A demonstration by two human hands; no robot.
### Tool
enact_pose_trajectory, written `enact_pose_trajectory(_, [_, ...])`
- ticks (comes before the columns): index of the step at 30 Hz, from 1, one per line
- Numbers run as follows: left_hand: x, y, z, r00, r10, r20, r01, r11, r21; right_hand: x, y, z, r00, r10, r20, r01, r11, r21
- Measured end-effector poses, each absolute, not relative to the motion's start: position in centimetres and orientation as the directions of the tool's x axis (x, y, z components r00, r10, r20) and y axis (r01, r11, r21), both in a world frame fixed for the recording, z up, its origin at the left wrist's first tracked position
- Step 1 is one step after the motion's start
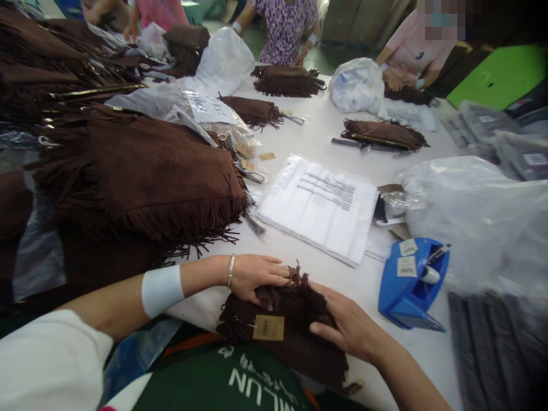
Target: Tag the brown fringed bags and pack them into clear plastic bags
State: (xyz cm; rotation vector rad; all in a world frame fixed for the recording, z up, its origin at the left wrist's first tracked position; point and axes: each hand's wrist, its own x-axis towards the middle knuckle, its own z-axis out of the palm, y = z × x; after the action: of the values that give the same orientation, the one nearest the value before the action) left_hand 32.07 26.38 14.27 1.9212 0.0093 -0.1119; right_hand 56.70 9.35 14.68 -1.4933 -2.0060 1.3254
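A brown fringed suede bag lies at the near edge of the white table, right in front of me, with a tan cardboard tag hanging on its front. My left hand rests on the bag's top left, fingers curled over the fringe, a bracelet and a white wristband on that arm. My right hand grips the bag's right side, thumb pressed on its face.
A tall pile of the same brown bags fills the left. A stack of flat white plastic bags lies ahead, a blue tape dispenser to the right, crumpled plastic beyond. Other people work at the far end.
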Motion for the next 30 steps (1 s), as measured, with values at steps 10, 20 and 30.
enact_pose_trajectory(10, [28.0,22.0,13.4,0.985,-0.142,0.098,-0.165,-0.603,0.781,53.5,4.7,16.9,-0.624,0.759,-0.183,0.619,0.338,-0.709])
enact_pose_trajectory(20, [27.6,21.2,12.6,0.979,-0.067,0.193,-0.200,-0.520,0.831,59.1,11.6,13.3,0.322,0.896,-0.307,0.508,-0.437,-0.742])
enact_pose_trajectory(30, [27.5,20.7,15.1,0.967,0.149,0.205,-0.127,-0.415,0.901,51.0,15.4,11.4,0.071,0.948,-0.311,0.675,-0.275,-0.685])
